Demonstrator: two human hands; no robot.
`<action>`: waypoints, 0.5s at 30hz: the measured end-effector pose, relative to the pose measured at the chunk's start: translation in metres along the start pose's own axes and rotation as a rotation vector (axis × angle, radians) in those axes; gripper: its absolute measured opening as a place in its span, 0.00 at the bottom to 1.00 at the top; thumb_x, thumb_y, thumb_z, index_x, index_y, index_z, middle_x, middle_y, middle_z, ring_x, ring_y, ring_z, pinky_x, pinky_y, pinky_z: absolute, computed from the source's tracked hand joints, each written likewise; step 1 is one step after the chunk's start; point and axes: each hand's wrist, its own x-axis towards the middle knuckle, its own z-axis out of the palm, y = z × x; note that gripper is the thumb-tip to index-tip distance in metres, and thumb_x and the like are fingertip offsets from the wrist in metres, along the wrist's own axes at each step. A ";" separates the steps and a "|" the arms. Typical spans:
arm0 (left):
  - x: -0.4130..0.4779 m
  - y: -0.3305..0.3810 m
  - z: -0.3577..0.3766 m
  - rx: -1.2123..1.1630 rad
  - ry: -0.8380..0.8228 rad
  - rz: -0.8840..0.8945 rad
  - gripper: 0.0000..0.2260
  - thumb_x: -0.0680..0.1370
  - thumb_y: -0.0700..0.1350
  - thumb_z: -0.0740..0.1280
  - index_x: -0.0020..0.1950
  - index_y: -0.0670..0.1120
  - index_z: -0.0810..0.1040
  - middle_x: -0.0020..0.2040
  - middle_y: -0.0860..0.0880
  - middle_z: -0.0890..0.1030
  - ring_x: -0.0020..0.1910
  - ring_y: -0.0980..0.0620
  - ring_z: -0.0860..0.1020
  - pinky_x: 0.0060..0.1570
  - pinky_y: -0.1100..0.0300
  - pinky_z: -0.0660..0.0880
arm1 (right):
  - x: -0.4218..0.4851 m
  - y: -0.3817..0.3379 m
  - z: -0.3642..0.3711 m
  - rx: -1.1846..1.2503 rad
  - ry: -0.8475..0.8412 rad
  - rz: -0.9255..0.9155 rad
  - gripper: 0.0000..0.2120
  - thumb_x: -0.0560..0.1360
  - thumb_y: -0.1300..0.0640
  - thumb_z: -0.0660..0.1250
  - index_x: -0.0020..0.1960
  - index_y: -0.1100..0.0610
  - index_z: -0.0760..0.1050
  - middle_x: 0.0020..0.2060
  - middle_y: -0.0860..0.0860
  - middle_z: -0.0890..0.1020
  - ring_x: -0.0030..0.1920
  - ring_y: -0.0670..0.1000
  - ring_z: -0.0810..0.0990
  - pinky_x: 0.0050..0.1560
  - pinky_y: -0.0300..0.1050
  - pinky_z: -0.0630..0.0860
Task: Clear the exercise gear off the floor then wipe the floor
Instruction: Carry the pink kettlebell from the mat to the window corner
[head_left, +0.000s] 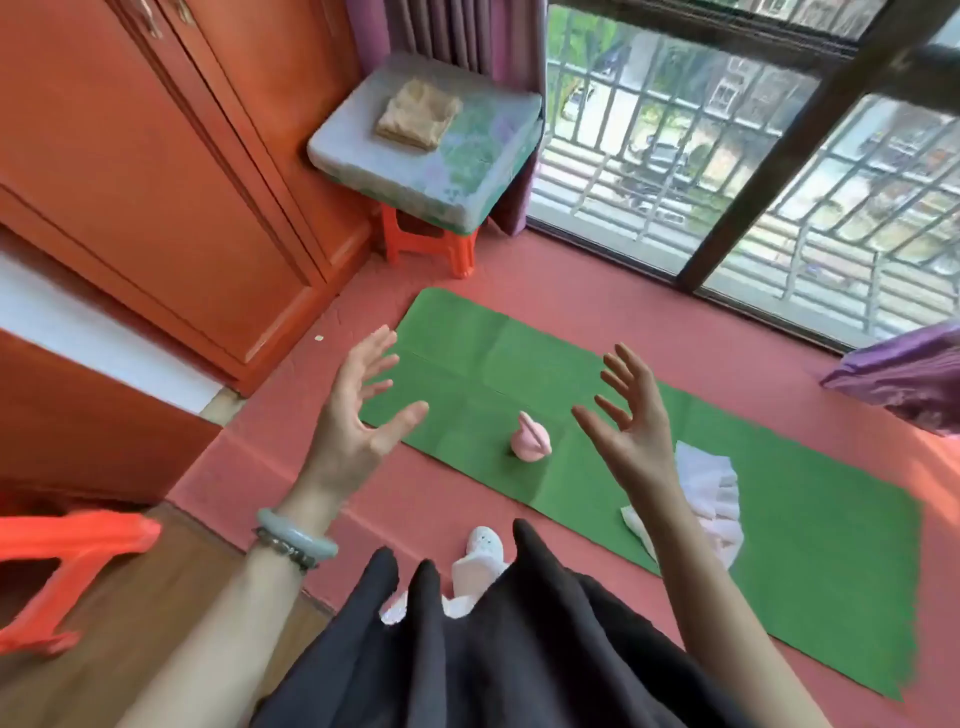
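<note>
Nothing is cleared yet: the pink weight (530, 444) is left on the green mat (779, 519); left hand (358, 421) and right hand (631, 421) are held spread, empty.

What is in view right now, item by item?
exercise mat: one, green, on the red floor
weight: one, pink, standing on the mat
cloth: one, white, crumpled on the mat's near edge
wardrobe: one, orange-brown, left
corner stool: one, orange, beside the wardrobe
cushion: one, pale patterned, on the corner stool
folded cloth: one, tan, on the cushion
second stool: one, orange, lower left
left hand: one, open, empty, raised over the mat
right hand: one, open, empty, raised over the mat
</note>
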 end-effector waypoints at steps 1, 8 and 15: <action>0.012 -0.001 0.001 -0.007 -0.012 0.003 0.33 0.71 0.45 0.71 0.73 0.49 0.62 0.70 0.54 0.69 0.67 0.58 0.69 0.63 0.64 0.68 | 0.008 0.000 0.000 -0.005 0.017 0.008 0.36 0.68 0.61 0.72 0.72 0.52 0.61 0.66 0.49 0.71 0.65 0.47 0.71 0.60 0.41 0.73; 0.078 -0.011 0.010 -0.009 -0.164 -0.046 0.35 0.68 0.52 0.71 0.73 0.50 0.62 0.70 0.54 0.69 0.67 0.59 0.70 0.61 0.68 0.68 | 0.044 -0.004 0.001 -0.033 0.082 0.086 0.36 0.70 0.66 0.72 0.72 0.52 0.61 0.68 0.51 0.71 0.66 0.46 0.71 0.62 0.41 0.72; 0.147 -0.030 0.024 0.022 -0.378 -0.052 0.36 0.68 0.54 0.70 0.72 0.51 0.62 0.69 0.56 0.69 0.66 0.60 0.70 0.63 0.64 0.69 | 0.067 -0.001 0.009 -0.052 0.200 0.172 0.36 0.70 0.66 0.71 0.72 0.52 0.60 0.65 0.48 0.70 0.65 0.44 0.70 0.61 0.37 0.71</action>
